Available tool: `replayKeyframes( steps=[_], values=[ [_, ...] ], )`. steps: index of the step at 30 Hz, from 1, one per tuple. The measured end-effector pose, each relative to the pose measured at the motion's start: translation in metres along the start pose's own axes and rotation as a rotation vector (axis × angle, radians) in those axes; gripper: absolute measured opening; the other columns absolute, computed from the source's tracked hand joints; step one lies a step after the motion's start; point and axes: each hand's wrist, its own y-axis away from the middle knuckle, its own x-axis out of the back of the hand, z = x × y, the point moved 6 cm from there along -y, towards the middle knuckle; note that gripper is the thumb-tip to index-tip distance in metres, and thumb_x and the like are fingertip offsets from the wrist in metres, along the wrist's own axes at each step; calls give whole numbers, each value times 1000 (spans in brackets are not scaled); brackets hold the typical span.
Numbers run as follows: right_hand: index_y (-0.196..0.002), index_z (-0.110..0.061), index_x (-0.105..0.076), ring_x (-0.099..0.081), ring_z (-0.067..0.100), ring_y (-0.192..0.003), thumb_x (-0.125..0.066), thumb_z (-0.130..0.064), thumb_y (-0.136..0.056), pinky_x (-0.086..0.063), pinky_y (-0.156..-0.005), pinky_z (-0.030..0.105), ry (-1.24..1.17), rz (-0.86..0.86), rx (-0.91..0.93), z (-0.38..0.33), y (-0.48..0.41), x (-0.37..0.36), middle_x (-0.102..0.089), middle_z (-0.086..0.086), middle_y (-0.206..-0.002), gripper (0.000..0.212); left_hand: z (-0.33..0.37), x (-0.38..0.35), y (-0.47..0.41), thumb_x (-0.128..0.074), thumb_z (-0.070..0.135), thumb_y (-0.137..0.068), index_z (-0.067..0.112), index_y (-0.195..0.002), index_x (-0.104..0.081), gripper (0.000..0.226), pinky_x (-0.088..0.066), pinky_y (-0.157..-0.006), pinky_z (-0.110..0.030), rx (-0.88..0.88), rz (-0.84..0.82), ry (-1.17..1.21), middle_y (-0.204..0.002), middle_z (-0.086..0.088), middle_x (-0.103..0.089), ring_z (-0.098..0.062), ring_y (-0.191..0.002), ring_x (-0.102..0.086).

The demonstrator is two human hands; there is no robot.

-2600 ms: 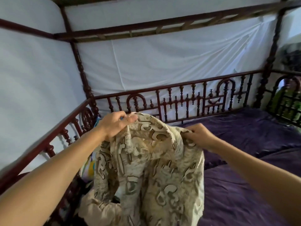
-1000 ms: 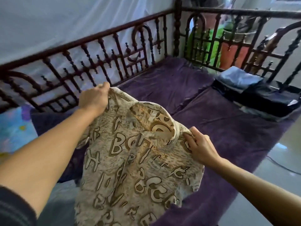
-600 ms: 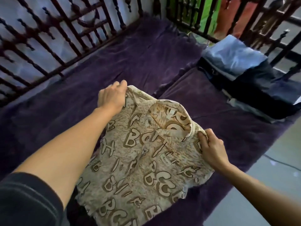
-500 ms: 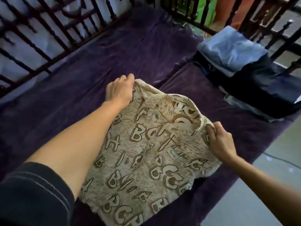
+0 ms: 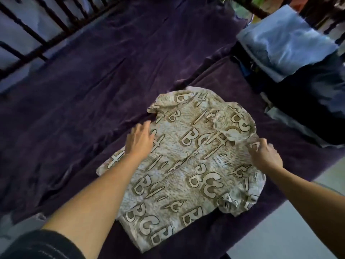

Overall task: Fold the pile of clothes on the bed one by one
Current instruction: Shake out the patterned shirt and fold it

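The patterned shirt [image 5: 188,165] lies spread out on the purple bedspread [image 5: 84,81], close to the bed's near edge, collar toward the far right corner. Left hand [image 5: 140,141] is open, palm down, fingers extended, resting flat on the shirt's left shoulder area, not gripping anything. Right hand [image 5: 265,156] sits at the opposite shoulder, just beside the collar, fingers curled down onto the cloth; whether it pinches the fabric or only presses on it, I can't tell. Over by the bed's far right corner there's a stack of folded clothes [image 5: 291,58], pale blue on top, dark pieces beneath, so by the look of it several garments are already done. This shirt looks laid out but not yet folded: sleeves and body are yet to be turned in. The unfolded pile isn't in view, so how many remain is anyone's guess.
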Motion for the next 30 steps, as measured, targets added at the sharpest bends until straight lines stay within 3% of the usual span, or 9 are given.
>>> replayKeyframes(
  steps=[6, 9, 13, 16, 19, 21, 24, 27, 30],
  values=[
    [-130, -22, -50, -56, 28, -112, -53, -23, -92, -44, -82, 36, 249, -178, 261, -36, 55, -46, -56, 10, -131, 38, -79, -91, 137, -47, 24, -96, 19, -111, -59, 20, -42, -84, -34, 187, -280, 27, -116, -2, -59, -23, -106, -54],
    [-125, -21, -55, -51, 30, -113, -55, -24, -90, -43, -88, 36, 336, -136, 295, -24, 72, -69, -52, 11, -132, 35, -81, -138, 199, -45, 26, -93, 19, -100, -62, 19, -46, -81, -33, 218, -342, -2, -108, -1, -64, -22, -98, -60],
    [-140, -14, -31, -36, 39, -129, -68, -38, -83, -34, -104, 47, 23, 39, -80, 27, 85, -83, -33, 19, -144, 72, -102, -195, 272, -67, 38, -82, 16, -125, -50, 51, -44, -89, -43, 702, -228, 271, -126, -12, -51, -33, -114, -51],
    [-133, -5, -39, -55, 37, -115, -85, -35, -63, -48, -96, 44, -373, 11, -318, 68, 83, -107, -54, 21, -129, 89, -132, -224, 306, -76, 36, -76, 7, -130, -47, 67, -42, -92, -46, 1046, -97, 586, -129, -24, -47, -42, -116, -48],
    [-115, -12, -58, -65, 29, -91, -86, -34, -56, -57, -72, 42, -492, 76, -290, 72, 93, -107, -67, 9, -104, 68, -144, -226, 304, -72, 24, -81, 5, -104, -67, 31, -43, -89, -38, 904, 20, 709, -114, -19, -55, -37, -106, -54],
    [-108, -14, -63, -65, 28, -91, -82, -33, -67, -57, -79, 43, -533, 141, -235, 67, 105, -95, -67, 7, -100, 50, -139, -203, 298, -71, 18, -81, 5, -83, -65, 14, -41, -81, -33, 763, 158, 742, -100, -11, -58, -29, -93, -55],
    [-105, -16, -67, -68, 27, -90, -77, -50, -61, -56, -84, 45, -572, 194, -189, 76, 111, -72, -71, 3, -96, 56, -127, -166, 298, -69, 15, -75, 11, -61, -49, 25, -37, -61, -33, 724, 307, 889, -64, -2, -52, -20, -59, -45],
    [-100, -19, -66, -67, 25, -89, -73, -49, -66, -56, -85, 42, -556, 206, -185, 88, 118, -42, -70, -2, -95, 46, -123, -154, 314, -64, 8, -78, 12, -65, -45, 23, -42, -44, -29, 888, 360, 1049, -62, -7, -54, -20, -43, -53],
    [-106, -23, -65, -63, 27, -97, -71, -32, -81, -51, -92, 40, -492, 231, -112, 95, 123, -17, -67, 3, -105, 28, -123, -165, 343, -65, 12, -79, 16, -72, -49, 18, -51, -55, -33, 1013, 139, 817, -76, -7, -61, -30, -61, -63]
  ],
)
